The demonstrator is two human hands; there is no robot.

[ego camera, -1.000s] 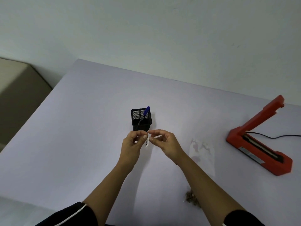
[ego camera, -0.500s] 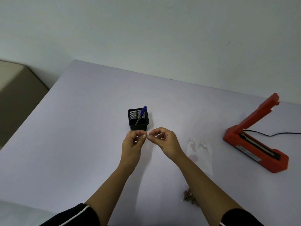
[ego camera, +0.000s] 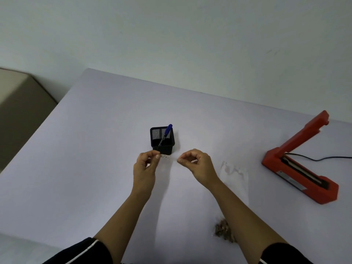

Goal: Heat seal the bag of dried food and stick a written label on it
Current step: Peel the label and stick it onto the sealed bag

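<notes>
The table (ego camera: 95, 149), pale and bare over most of its top, carries every item noted here. The heat sealer (ego camera: 299, 164), red, stands well to the right of both hands with its arm raised open at an angle; a dark cable (ego camera: 323, 158) leads off from it to the right edge of view. The bag (ego camera: 235, 180), clear and lying flat, sits just right of the right wrist and between that hand and the sealer; its dried food (ego camera: 223, 230) is bunched at the near end, partly hidden behind the right forearm. Whether the bag is sealed cannot be told. The pen holder (ego camera: 162, 139), black mesh, stands just beyond the left hand's fingertips, with a blue-capped pen (ego camera: 166, 134) leaning inside it. The left hand (ego camera: 145, 166) is raised above the table, thumb and forefinger pinched together on a small pale label (ego camera: 165, 156), which projects rightward from the pinch toward the other hand. The right hand (ego camera: 198, 164) hovers close beside, apart from the left, thumb and forefinger closed tip to tip; whether anything lies between them is too small to tell. Writing on the label cannot be made out.
</notes>
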